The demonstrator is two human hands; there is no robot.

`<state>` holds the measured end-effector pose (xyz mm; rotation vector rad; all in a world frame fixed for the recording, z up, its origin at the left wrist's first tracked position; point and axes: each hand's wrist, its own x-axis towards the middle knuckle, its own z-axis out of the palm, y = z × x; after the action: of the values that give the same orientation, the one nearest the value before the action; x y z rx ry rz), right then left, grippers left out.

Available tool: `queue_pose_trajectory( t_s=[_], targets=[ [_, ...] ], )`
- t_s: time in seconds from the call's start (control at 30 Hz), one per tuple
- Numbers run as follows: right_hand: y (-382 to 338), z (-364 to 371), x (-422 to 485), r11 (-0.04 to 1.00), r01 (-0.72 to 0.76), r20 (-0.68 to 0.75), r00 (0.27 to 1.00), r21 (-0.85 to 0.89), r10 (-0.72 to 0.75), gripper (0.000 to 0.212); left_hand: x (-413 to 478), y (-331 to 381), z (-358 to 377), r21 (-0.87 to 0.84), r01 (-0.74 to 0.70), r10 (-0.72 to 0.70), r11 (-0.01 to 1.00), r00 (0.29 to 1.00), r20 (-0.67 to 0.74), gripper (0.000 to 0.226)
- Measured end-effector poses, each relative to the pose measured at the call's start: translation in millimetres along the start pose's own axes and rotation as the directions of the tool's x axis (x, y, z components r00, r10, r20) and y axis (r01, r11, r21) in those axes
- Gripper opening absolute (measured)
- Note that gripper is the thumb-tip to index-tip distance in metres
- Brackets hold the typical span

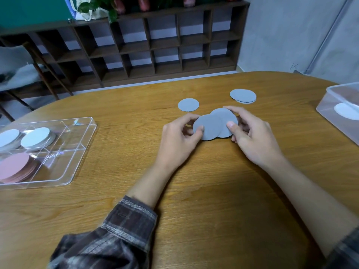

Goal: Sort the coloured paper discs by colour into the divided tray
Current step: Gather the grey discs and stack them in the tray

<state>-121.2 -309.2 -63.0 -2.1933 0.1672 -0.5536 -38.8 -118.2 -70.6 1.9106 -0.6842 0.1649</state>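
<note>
Two overlapping grey paper discs (214, 126) are held just above the middle of the wooden table (194, 191). My left hand (178, 140) pinches the left disc at its edge, and my right hand (250, 136) pinches the right disc. A single grey disc (188, 104) lies flat beyond them. Further right sits a small pile of grey discs (242, 95). The clear divided tray (81, 152) stands at the left, holding white discs (36, 137) in its far compartments and a pink stack (15, 166) in a near one.
A clear plastic box (330, 105) with a white disc (345, 111) inside stands at the table's right edge. Behind the table is a dark wooden cubby shelf (155, 45), and a chair (23, 74) stands at the far left.
</note>
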Motion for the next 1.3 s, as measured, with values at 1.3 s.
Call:
queue_pose_trajectory(
  t_s=[1.3],
  targets=[
    [12.9, -0.4, 4.3, 0.995, -0.022, -0.002, 1.0, -0.095, 0.022, 0.029, 55.0, -35.7, 5.6, 0.523, -0.046, 0.012, 0.851, 0.998, 0.069, 0.044]
  ],
)
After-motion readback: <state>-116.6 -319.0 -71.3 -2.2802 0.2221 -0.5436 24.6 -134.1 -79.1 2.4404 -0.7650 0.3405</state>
